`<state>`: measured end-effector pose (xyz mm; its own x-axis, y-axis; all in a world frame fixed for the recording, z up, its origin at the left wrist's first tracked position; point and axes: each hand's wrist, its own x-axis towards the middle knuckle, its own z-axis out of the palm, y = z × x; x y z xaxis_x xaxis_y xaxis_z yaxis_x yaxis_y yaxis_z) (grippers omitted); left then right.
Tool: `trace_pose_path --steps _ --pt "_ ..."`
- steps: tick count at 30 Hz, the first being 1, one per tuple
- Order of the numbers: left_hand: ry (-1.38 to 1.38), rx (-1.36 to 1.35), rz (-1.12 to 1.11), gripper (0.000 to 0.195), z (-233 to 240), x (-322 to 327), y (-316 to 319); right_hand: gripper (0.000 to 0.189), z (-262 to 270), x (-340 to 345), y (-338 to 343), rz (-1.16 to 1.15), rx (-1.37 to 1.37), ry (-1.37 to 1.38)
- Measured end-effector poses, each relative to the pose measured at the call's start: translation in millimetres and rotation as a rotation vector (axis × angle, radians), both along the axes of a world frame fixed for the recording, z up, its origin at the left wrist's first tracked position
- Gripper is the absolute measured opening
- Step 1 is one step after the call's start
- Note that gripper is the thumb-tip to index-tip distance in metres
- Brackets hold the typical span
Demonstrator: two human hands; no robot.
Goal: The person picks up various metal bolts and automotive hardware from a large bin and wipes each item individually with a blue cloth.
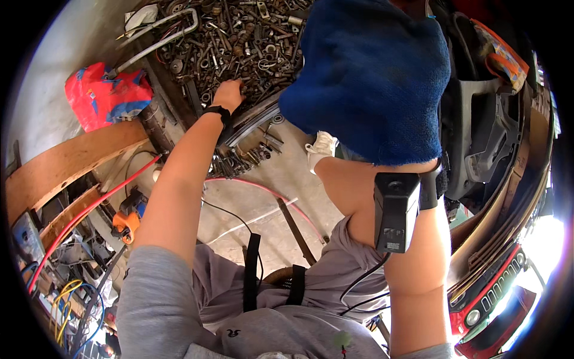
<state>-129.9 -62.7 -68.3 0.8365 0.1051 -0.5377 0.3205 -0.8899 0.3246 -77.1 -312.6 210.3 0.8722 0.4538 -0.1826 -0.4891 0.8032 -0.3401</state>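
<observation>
My left hand [228, 95], with a black band at the wrist, reaches into a large heap of loose bolts, nuts and metal fittings [233, 40]. Its fingers are bent down among the parts, and whether they grip one is hidden. A blue cloth [367, 85] covers the far end of my right forearm, so my right hand is out of sight. A black device [397, 211] with a cable is strapped near that wrist. Below the heap, sorted bolts [237, 161] lie on the concrete floor beside a metal rail [253, 123].
A red and blue bag [107, 96] and a bent metal tube [157, 40] lie at the left. A red hose [94, 206] crosses the floor. An orange tool [127, 224] sits among clutter. Black plastic panels [466, 130] and cardboard [511, 188] stand at the right.
</observation>
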Motion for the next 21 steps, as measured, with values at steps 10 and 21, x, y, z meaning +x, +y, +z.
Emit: trace_pose_path --steps 10,21 --pt "-0.142 -0.203 0.208 0.008 0 -12 -3 0.024 13 23 17 0.026 0.051 -0.031" --pt "-0.035 -0.323 0.203 0.016 39 -18 51 0.023 1 17 51 0.129 0.0 -0.015"
